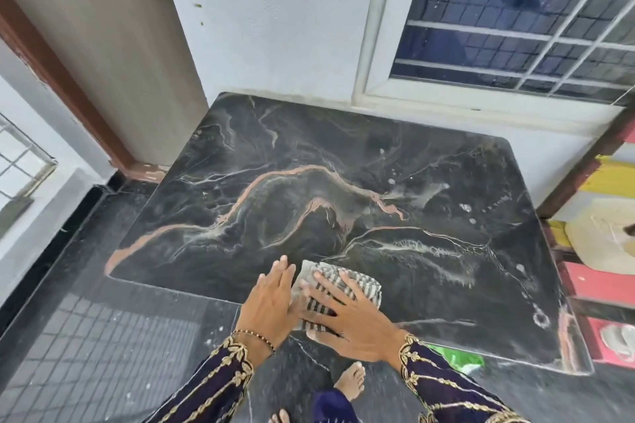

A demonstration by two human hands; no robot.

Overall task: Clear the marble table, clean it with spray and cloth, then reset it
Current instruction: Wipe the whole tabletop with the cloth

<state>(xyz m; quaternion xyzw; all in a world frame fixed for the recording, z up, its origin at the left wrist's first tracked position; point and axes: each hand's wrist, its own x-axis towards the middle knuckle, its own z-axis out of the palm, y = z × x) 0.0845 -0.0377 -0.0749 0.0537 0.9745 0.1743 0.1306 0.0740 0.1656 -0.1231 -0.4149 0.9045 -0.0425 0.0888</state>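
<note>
The right hand lies flat on a folded, grey-and-white striped cloth, fingers straight and spread, pressing it down rather than gripping it. The left hand is flat too, fingers straight and close together, its inner edge touching the cloth's side at 9 o'clock. Neither hand is curled round anything. The cloth sits on the dark marble bench at the bench's 6 o'clock edge, nearest the person, slightly toward 7 o'clock from the middle. Pale wet smears and droplets mark the marble toward 3 o'clock, and a streaky trail runs out from the cloth toward 4 o'clock. A beaded bracelet circles the left wrist, and both forearms wear dark sleeves with gold embroidery. A bare foot stands on the dark floor below the bench edge. A barred window is set in the wall at 1 o'clock.
</note>
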